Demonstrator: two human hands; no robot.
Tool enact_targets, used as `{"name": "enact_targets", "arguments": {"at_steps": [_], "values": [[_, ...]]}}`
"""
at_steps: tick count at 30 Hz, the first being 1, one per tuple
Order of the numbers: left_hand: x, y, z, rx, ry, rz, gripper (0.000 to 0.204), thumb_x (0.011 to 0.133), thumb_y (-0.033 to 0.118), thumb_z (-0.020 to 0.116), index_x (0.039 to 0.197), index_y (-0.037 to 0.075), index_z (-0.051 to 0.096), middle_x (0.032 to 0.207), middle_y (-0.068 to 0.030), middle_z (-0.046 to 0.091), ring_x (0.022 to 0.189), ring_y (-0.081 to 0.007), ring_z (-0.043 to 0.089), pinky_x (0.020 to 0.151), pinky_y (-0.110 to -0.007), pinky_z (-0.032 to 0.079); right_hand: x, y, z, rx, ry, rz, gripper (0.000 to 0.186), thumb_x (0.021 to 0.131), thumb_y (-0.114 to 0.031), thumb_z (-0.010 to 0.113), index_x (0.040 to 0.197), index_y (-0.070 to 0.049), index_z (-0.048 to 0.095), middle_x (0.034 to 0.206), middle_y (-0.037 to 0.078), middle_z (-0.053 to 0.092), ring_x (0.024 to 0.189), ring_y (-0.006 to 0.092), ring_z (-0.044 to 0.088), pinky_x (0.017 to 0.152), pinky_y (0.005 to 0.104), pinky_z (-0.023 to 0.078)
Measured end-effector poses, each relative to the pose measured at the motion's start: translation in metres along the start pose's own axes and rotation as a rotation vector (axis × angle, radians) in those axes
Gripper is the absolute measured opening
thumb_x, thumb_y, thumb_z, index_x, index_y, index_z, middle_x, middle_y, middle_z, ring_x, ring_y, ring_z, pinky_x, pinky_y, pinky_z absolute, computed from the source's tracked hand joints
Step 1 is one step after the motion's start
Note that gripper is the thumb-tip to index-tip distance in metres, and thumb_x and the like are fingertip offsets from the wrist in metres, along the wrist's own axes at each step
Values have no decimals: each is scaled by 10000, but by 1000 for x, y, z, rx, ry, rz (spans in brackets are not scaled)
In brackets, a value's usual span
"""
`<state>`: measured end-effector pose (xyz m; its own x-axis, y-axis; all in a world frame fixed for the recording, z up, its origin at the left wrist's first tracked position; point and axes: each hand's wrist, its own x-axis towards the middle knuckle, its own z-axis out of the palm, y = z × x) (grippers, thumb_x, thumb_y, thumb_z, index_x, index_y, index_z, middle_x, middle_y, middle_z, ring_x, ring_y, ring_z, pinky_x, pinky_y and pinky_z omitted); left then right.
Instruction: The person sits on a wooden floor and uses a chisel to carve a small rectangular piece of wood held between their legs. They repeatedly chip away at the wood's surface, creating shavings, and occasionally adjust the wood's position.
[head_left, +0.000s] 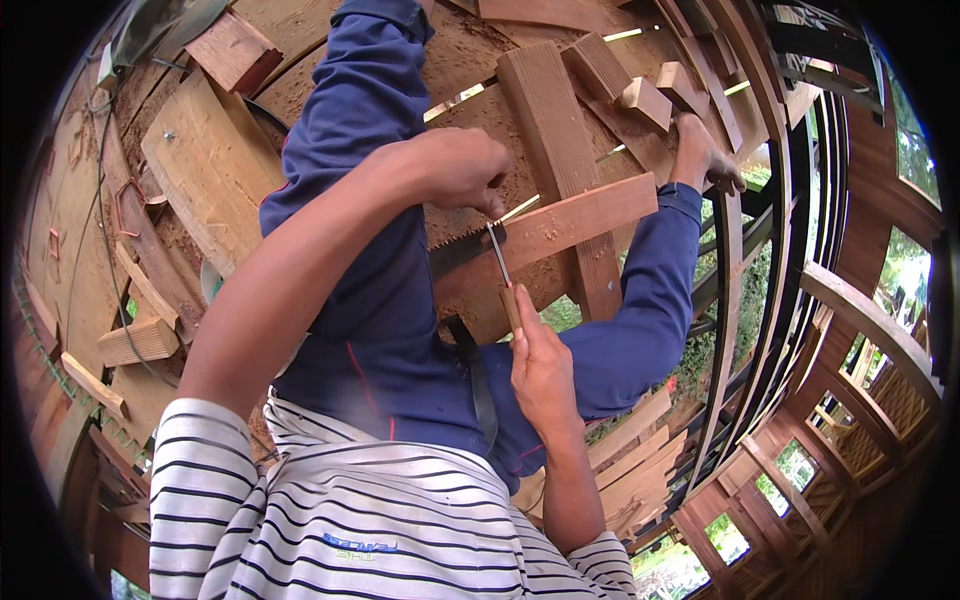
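Observation:
My right hand [543, 362] wraps round the wooden handle of a slim metal file [501, 258]. The file's tip rests at the toothed edge of a dark saw blade [458, 254], which stands teeth-up against a reddish wooden board [590, 222]. Reaching over from the left, my left hand [466, 168] is closed, thumb and finger pinched at the file's tip; their exact contact is partly hidden. Part of the blade's length is hidden by the board and my leg.
A thick beam [548, 120] lies under the board, with short wood blocks [645, 103] beyond my bare foot. Left are a broad plank [213, 165], offcuts [138, 342] and a cable [103, 215]. Sawdust covers the planks; gaps show between them. Dark rails [770, 260] run along the right.

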<state>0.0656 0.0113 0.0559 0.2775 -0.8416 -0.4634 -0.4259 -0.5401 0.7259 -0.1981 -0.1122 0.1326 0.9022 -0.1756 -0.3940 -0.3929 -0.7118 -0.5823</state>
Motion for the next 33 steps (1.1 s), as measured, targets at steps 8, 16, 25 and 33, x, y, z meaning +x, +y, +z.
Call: {"name": "enact_targets", "arguments": {"at_steps": [8, 16, 25, 33], "values": [[51, -20, 22, 89, -347, -85, 656, 805, 577, 817, 1115, 5, 735, 1045, -218, 744, 1033, -386, 709, 855, -451, 561, -2, -15, -2, -234, -130, 174, 692, 988, -59, 595, 1617, -214, 352, 857, 255, 610, 769, 482, 646, 693, 568, 505], [70, -47, 0, 257, -85, -61, 637, 811, 529, 824, 1183, 25, 711, 1138, -212, 730, 1098, -391, 688, 913, -468, 556, 65, -25, 15, -362, -101, 180, 623, 1028, -194, 559, 1613, -227, 347, 950, 321, 649, 791, 517, 679, 731, 600, 543], [11, -55, -25, -1401, 778, 176, 278, 1050, 176, 639, 1256, -11, 643, 1046, -94, 713, 984, -141, 694, 885, -279, 582, 29, -23, -17, 2, 78, -14, 549, 1013, -90, 561, 1553, -97, 462, 886, 227, 592, 801, 415, 605, 761, 484, 491], [21, -40, -12, -344, 304, 58, 234, 963, 178, 725, 1113, -2, 725, 955, -95, 747, 913, -157, 708, 798, -318, 565, 1, 9, 0, -4, 48, -16, 577, 1003, -80, 585, 1565, -108, 455, 858, 212, 581, 793, 394, 607, 765, 482, 500]]}}
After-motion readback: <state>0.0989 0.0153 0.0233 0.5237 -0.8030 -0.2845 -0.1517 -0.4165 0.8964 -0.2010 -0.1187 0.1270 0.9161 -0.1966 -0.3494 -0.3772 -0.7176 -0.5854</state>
